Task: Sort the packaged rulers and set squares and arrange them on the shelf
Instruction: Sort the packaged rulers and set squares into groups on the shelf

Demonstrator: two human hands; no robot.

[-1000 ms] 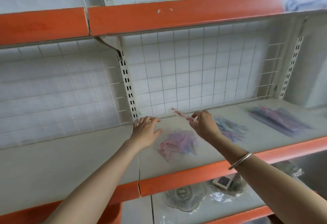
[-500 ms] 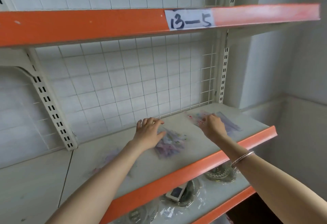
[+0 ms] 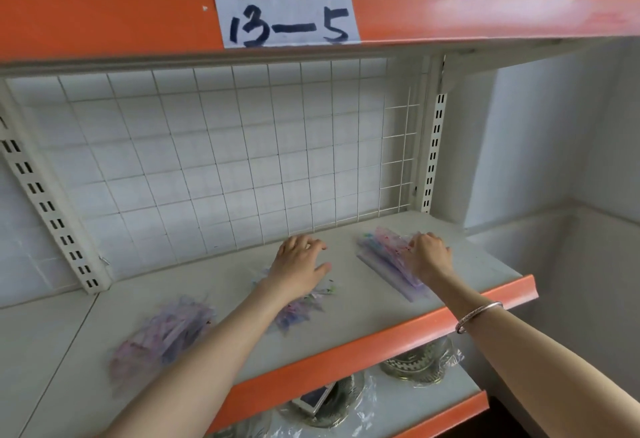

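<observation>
Three groups of clear packets with pink, purple and blue rulers and set squares lie on the grey shelf [image 3: 363, 306] with an orange front edge. A loose pile [image 3: 162, 337] is at the left. My left hand [image 3: 299, 264] rests flat with relaxed fingers on the far part of the middle pile [image 3: 304, 304]. At the right lies a neat stack of long ruler packets [image 3: 381, 255]. My right hand [image 3: 427, 257] sits on its right part, fingers curled down onto the top packet. The hand hides that end of the stack.
An upper shelf with a paper label "13-5" [image 3: 287, 22] hangs overhead. A white wire grid [image 3: 242, 160] backs the shelf, with slotted uprights [image 3: 433, 153] at the sides. Plastic-wrapped metal dishes [image 3: 415, 365] sit on the lower shelf. A grey wall stands to the right.
My right hand carried a ruler packet rightward from above the left pile and brought it down onto the right stack. My left hand moved from the bare shelf onto the middle pile. The view swung right.
</observation>
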